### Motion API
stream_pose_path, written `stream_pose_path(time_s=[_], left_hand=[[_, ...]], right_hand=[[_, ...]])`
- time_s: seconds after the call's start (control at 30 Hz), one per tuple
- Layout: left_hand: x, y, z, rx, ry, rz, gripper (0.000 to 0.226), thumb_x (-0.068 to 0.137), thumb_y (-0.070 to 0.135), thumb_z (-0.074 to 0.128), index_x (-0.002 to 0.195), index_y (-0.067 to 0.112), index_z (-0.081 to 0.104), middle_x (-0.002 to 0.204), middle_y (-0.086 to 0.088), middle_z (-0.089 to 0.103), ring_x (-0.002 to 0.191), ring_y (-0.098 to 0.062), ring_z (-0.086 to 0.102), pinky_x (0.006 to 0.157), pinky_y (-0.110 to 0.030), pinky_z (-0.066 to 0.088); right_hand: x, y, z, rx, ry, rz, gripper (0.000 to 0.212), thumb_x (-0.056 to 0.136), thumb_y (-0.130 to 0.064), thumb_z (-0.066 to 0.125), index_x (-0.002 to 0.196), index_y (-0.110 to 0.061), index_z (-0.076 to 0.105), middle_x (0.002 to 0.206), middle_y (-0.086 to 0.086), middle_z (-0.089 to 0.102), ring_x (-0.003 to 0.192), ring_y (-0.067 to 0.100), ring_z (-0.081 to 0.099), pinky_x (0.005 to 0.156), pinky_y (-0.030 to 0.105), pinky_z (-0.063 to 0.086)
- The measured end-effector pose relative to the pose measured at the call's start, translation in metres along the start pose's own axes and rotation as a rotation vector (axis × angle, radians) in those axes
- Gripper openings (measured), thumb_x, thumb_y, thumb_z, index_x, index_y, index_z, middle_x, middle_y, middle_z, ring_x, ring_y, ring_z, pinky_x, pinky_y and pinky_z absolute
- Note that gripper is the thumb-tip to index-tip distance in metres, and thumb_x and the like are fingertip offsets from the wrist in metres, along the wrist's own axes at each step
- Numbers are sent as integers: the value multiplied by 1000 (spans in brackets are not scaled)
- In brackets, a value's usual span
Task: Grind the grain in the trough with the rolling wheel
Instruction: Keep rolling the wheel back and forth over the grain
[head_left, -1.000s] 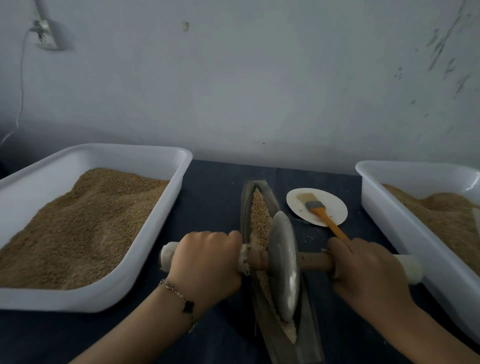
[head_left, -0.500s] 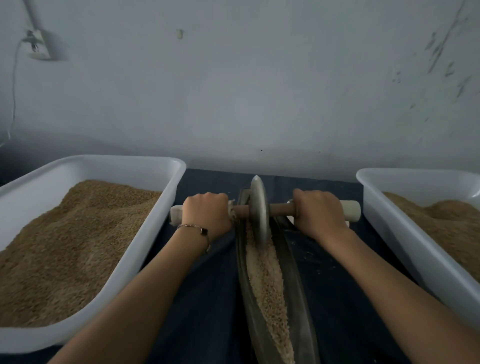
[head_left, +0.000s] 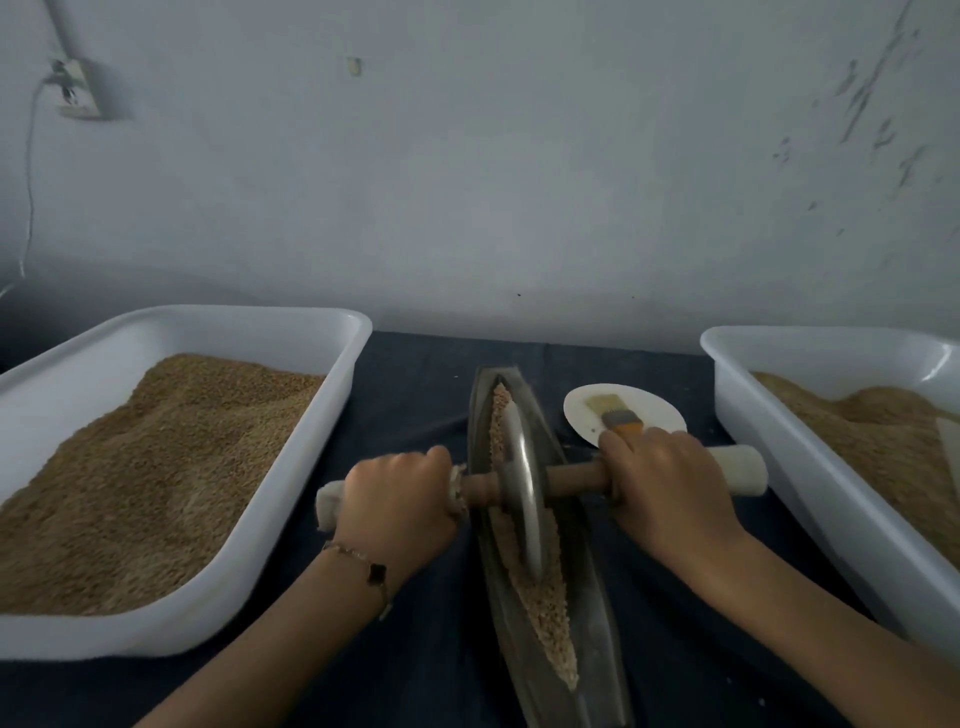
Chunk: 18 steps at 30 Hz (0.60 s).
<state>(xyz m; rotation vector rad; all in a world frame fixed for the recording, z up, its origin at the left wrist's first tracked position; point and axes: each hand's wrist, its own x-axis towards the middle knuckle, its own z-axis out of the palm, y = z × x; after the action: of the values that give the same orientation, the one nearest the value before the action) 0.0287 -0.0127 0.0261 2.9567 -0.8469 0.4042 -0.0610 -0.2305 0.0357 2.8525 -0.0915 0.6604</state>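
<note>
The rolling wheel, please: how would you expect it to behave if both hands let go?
The rolling wheel looks like thin metal standing on edge, so it would probably tip sideways. Its round rim sits in the curved trough, so it may also roll along the grain.

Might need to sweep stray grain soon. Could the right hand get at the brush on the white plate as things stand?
Probably yes, once it lets go. The right hand grips the wheel's handle right beside the brush, whose handle end is hidden behind the knuckles. Nothing else stands between them; the plate lies open on the cloth.
</note>
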Motion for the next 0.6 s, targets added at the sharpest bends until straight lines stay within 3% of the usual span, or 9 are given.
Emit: stream_pose_path(time_s=[0.1, 0.17, 0.27, 0.37, 0.47, 0.6], left_hand=[[-30, 3, -10, -14, -36, 20, 21, 87, 42, 45, 74, 31, 32, 64, 13, 38, 59, -6, 42, 52, -24, 28], [-42, 7, -13, 0, -56, 27, 22, 85, 43, 43, 74, 31, 29, 63, 12, 36, 63, -8, 48, 53, -26, 27], [-45, 7, -15, 8, -79, 18, 20, 84, 41, 44, 75, 30, 29, 64, 12, 35, 65, -9, 50, 51, -25, 25], [-33, 5, -16, -1, -74, 9, 27, 85, 42, 47, 69, 31, 28, 63, 12, 37, 54, -3, 36, 47, -21, 21], [-8, 3, -10, 4, -25, 4, 29, 85, 41, 47, 66, 30, 28, 62, 12, 40, 52, -2, 32, 47, -23, 22], [28, -2, 2, -5, 24, -47, 28, 86, 41, 46, 64, 27, 35, 61, 10, 44, 51, -6, 36, 49, -26, 25]], right_hand=[[-26, -4, -22, 61, 36, -54, 53, 37, -5, 85, 60, -25, 41, 50, -8, 42, 43, 14, 38, 43, 26, 26], [-33, -4, -30, 75, 28, -93, 66, 31, -5, 85, 61, -28, 31, 52, -13, 28, 44, 8, 27, 39, 24, 25], [-32, -3, -30, 93, 40, -113, 71, 29, -4, 85, 62, -28, 28, 51, -12, 26, 45, 7, 24, 39, 20, 19], [-22, -3, -18, 51, -23, -46, 56, 50, -14, 84, 64, -28, 32, 48, -8, 35, 47, 10, 28, 45, 22, 18], [-5, 1, 1, 7, -95, 54, 25, 81, -28, 62, 76, -30, 38, 61, -9, 36, 60, 14, 44, 55, 26, 29], [28, 4, 19, 22, -76, 94, 19, 82, -24, 56, 77, -25, 38, 75, -3, 55, 71, 22, 53, 57, 30, 27]])
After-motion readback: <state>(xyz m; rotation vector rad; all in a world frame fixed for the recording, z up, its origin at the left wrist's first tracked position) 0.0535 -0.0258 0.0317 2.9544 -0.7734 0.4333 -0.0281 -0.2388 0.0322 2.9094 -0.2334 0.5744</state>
